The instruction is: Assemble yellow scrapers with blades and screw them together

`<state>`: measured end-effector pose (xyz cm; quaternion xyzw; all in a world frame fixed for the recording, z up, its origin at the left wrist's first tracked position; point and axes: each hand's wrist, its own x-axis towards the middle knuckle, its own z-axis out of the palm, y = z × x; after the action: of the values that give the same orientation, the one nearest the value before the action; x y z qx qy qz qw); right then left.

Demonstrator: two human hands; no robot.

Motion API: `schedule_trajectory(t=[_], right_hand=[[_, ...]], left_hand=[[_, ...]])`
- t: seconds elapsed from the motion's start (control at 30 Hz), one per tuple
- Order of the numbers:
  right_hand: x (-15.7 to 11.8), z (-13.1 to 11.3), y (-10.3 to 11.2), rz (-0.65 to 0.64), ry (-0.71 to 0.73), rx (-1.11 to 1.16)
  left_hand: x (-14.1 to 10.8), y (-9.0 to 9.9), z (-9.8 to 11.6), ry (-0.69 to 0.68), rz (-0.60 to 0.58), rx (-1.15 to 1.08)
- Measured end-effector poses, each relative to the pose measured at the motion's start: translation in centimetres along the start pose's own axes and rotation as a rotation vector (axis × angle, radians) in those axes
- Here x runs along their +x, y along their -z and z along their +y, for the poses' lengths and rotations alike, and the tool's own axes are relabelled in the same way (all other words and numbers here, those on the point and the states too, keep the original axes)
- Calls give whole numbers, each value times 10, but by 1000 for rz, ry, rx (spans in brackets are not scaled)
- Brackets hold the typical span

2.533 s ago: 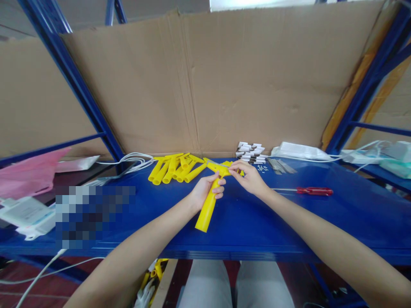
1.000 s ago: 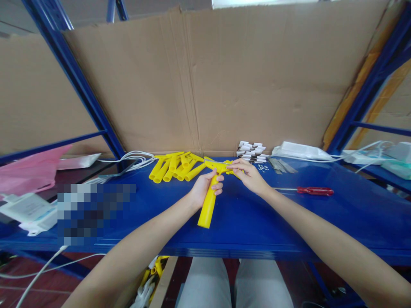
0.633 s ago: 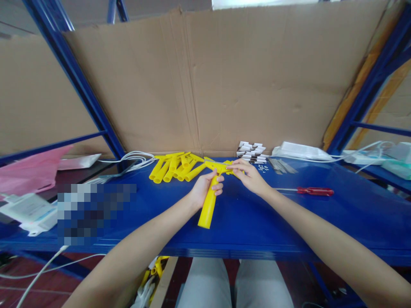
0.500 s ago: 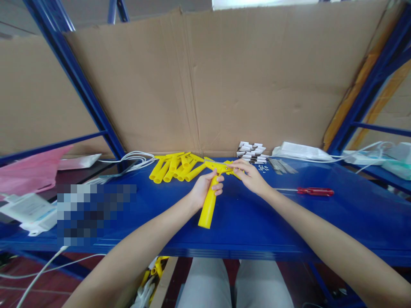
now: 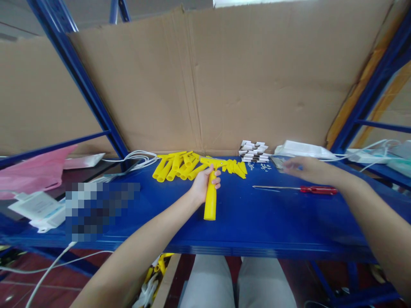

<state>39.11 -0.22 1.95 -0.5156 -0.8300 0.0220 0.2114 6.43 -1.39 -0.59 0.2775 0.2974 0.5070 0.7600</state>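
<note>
My left hand [image 5: 208, 184] is wrapped round the handle of a yellow T-shaped tool [image 5: 210, 203], its wide head pointing away from me. My right hand [image 5: 300, 167] is blurred, over the flat metal strips [image 5: 279, 163] at the back right; whether its fingers hold anything is hidden by blur. Small white pieces [image 5: 265, 167] lie just left of it. A screwdriver with a red handle [image 5: 317, 190] rests nearer to me. Several yellow handles [image 5: 175, 167] are heaped left of the held tool, and flat yellow pieces [image 5: 236, 167] lie right of it.
Black-and-white cards [image 5: 253, 151] are stacked at the back, beside a white packet [image 5: 303, 149]. A cardboard sheet [image 5: 257, 85] stands behind the blue table [image 5: 250, 231]. Coiled white cable [image 5: 141, 159], a pink bag [image 5: 35, 171] and a white box [image 5: 41, 207] are at the left.
My right hand has left the yellow tool and moved right to the metal strips. My left hand still holds the tool, its handle now more upright in view.
</note>
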Motion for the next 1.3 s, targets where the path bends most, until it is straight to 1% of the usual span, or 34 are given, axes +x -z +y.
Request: schedule_trajectory(t=[0.03,0.1,0.2,0.27,0.33,0.43,0.53,0.7,0.83,0.9,1.07,1.3], right_hand=[[-10,10,-2,-65,-23,-14],[-28,27,-10,-109,-35,-34],[-46,49,-21,-118,-3,-52],[-53,58,-24,-100,-42,-64],[-57,61,-25,-103,-69,-42],[-59,55,-23,-114,-32,24],[-56,40,-20,-93,23,68],[-41,15,-23,31,49,51],[-28,-2,-31,142,47,-50],[-24,-9,-35,186,70,-114],[-20,-16,-39,218,117,-191],[-22,-16,-39,206,125,-186]], left_hand=[[0,1,1,-11,8,6],[1,2,1,-27,14,20],[1,3,2,-36,8,33],[1,3,2,-40,10,39],[1,3,2,-44,21,54],[1,3,2,-51,28,76],[2,4,2,-56,23,81],[1,4,0,-86,13,125],[0,4,-4,-119,6,165],[-1,3,-5,-131,4,199],[-3,2,-7,-153,-9,270],[-5,1,-7,-146,-6,267]])
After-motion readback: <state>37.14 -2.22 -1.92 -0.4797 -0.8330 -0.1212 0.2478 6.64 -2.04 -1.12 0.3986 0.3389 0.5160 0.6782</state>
